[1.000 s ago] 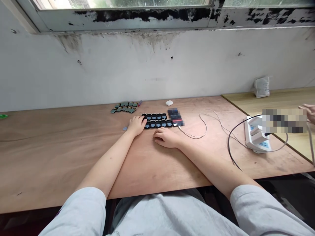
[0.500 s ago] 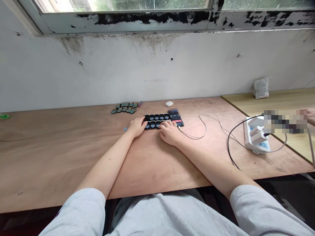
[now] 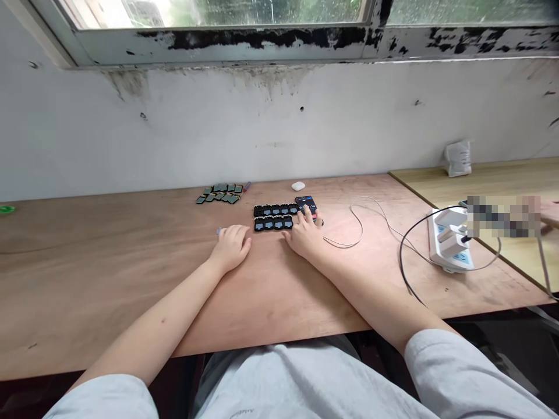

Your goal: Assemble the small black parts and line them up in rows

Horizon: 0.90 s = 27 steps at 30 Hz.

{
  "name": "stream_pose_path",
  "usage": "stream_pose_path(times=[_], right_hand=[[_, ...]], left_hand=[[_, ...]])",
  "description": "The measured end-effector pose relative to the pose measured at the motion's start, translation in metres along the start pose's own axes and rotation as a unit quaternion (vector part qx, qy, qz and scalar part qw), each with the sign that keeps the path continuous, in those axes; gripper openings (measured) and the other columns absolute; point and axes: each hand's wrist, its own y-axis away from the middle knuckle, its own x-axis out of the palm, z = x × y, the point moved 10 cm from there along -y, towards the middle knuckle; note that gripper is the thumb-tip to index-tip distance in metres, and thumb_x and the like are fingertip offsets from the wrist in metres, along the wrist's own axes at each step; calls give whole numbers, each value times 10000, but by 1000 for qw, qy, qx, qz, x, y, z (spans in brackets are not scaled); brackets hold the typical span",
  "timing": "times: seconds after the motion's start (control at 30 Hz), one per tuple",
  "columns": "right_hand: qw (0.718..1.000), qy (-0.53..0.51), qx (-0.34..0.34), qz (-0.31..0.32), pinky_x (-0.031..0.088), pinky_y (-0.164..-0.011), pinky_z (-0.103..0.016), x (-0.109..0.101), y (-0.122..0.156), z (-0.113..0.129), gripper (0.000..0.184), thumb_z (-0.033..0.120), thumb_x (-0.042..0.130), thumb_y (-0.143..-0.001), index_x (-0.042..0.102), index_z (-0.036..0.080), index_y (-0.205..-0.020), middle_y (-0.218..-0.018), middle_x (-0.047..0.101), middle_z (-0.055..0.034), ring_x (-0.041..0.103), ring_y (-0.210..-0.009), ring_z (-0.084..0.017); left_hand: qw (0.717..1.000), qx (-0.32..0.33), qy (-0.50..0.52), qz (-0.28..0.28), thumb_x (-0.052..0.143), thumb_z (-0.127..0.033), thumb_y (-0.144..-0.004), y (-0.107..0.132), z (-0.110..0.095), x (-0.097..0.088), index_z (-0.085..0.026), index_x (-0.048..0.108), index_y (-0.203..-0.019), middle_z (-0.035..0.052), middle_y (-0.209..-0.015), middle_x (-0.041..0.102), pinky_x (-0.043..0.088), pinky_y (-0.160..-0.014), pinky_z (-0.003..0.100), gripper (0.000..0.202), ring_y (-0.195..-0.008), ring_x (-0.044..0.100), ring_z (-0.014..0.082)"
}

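My right hand (image 3: 306, 234) rests its fingertips on a black smartphone (image 3: 305, 205), whose lit screen is partly covered. It does not grip the phone. My left hand (image 3: 231, 248) lies on the plywood table (image 3: 131, 262) just in front of two rows of black rectangular modules with blue-grey centres (image 3: 273, 217), not touching them. A tiny pale blue piece (image 3: 219, 231) sits by its fingertips. Farther back lies a group of flat green-grey chips (image 3: 219, 194).
A white earbud case (image 3: 298, 186) and a small purple-tipped pen (image 3: 247, 187) lie near the wall. A thin white cable (image 3: 356, 224) curls right of the phone. A white power strip (image 3: 448, 247) holds plugs. A co-worker's hand (image 3: 550, 214) shows at the right, beside a blurred patch.
My left hand has drawn back off the black modules toward me. My right hand has moved from the modules onto the phone. The view has shifted slightly.
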Motion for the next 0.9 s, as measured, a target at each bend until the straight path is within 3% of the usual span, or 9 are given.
stream_pose_path(times=[0.1, 0.2, 0.33, 0.47, 0.67, 0.8, 0.9], right_hand=[[999, -28, -13, 26, 119, -1203, -709, -1, 3, 13, 340, 423, 615, -981, 804, 143, -1016, -1365, 619, -235, 286, -1496, -448], [985, -97, -121, 77, 265, -1182, -625, 3, 9, 43, 325, 386, 575, -1012, 802, 166, -938, -1366, 633, -190, 344, -1467, -399], [939, -197, -244, 140, 456, -1055, -466, 9, 23, 71, 278, 418, 602, -1012, 749, 192, -1076, -1324, 645, -135, 554, -1225, -287], [931, -202, -261, 155, 460, -1028, -475, 15, 26, 72, 380, 491, 568, -1024, 690, 237, -1279, -1289, 613, -127, 540, -1171, -283], [934, -192, -251, 165, 464, -1018, -495, 21, 25, 67, 492, 511, 601, -999, 615, 248, -1414, -1290, 583, -142, 516, -1166, -303], [931, -218, -246, 159, 452, -1051, -500, 19, 24, 64, 535, 416, 636, -985, 531, 244, -1480, -1375, 546, -150, 527, -1208, -299], [933, -220, -235, 158, 454, -1054, -482, 19, 23, 61, 486, 354, 648, -970, 554, 238, -1432, -1424, 515, -151, 537, -1225, -295]], left_hand=[[1000, 24, 7, 1, 427, -343, -999, 0, -9, -3, -197, 641, -1287, 158, -1301, 668, 365, -1079, 495, 387, -1248, 578, 323], [999, 31, 22, 3, 446, -350, -998, -3, -14, -4, -211, 657, -1265, 149, -1280, 667, 373, -1067, 486, 368, -1231, 582, 317], [996, 59, 65, 30, 415, -373, -1022, -4, -22, -3, -209, 673, -1228, 130, -1184, 684, 433, -1001, 447, 369, -1130, 623, 290], [987, 82, 122, 71, 394, -395, -1040, -1, -32, -1, -219, 674, -1234, 106, -1104, 697, 476, -967, 411, 384, -1025, 658, 256], [974, 104, 153, 128, 635, -478, -906, 2, -47, 4, -265, 693, -1252, 109, -1130, 673, 513, -977, 417, 411, -1070, 641, 284], [980, 70, 174, 71, 620, -390, -912, -3, -32, -1, -263, 717, -1157, 85, -1105, 687, 522, -995, 404, 292, -1077, 638, 262], [981, -4, 194, -26, 651, -387, -881, -8, 3, -11, -232, 723, -1077, 81, -1072, 703, 554, -926, 372, 260, -1006, 666, 244]])
